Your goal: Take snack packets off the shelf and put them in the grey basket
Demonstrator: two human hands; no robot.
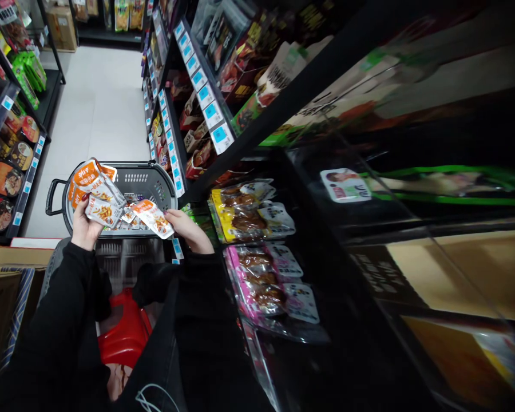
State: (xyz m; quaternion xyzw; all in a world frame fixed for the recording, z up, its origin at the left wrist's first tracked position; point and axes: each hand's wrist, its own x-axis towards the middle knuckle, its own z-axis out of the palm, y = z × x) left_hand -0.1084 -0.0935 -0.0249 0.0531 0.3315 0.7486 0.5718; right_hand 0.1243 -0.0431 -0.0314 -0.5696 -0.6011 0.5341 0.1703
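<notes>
Basket is sitting in front of the person, its long axis running from left to right, its handle sticking out at the left end and its mouth facing up. Small packets are lying in a loose layer inside it, partly hidden by what the hands are holding. Over its left part, the left hand is gripping a bundle of orange-and-white pouches, its fingers closing on the lower left edge; the orange ends are pointing toward the upper left, the white ones toward the lower right. Over the right part, the right hand is pinching a single pouch by its right edge, the fingers closing with the pouch between them. That pouch's long axis is slanting from upper left to lower right, its orange end pointing away from the person. A yellow pack and a pink pack, both showing brown food, are lying to the right.
</notes>
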